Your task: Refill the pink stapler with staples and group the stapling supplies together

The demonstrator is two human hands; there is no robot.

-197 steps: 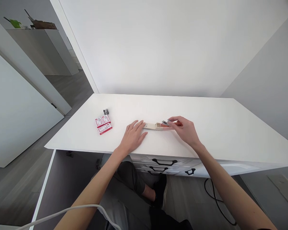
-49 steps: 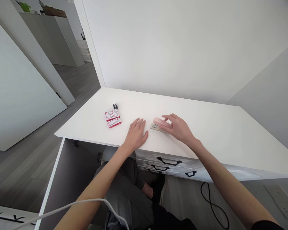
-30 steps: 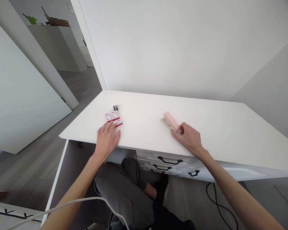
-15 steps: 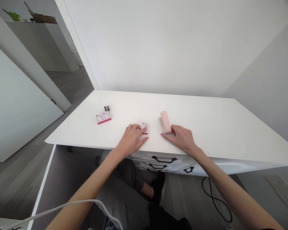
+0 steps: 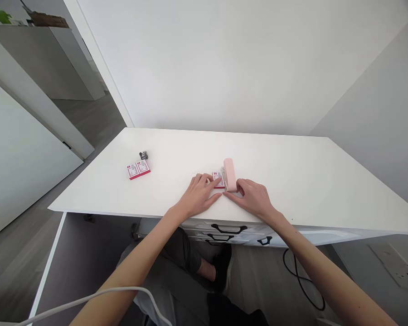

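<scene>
A small red-and-white box (image 5: 218, 184), looking like a staple box, lies flat on the white tabletop (image 5: 177, 149). My left hand (image 5: 199, 197) is closed at it, the index finger pressed on its top and the thumb low on the table beside it. Just right of the box, touching or nearly so, a pink stapler (image 5: 229, 174) stands with its long side running away from me. My right hand (image 5: 253, 195) grips the stapler's near end between thumb and curled fingers.
On the left of the tabletop lie two matching red-and-white boxes (image 5: 138, 169) side by side. Behind them sits a small shiny metal piece (image 5: 143, 155). Drawers with black handles (image 5: 229, 229) are below the front edge. A white cable (image 5: 98, 292) crosses over my left forearm.
My left hand has slid the small box rightward, up beside the stapler. The stapler has turned slightly under my right hand. The whole view has shifted a little.
</scene>
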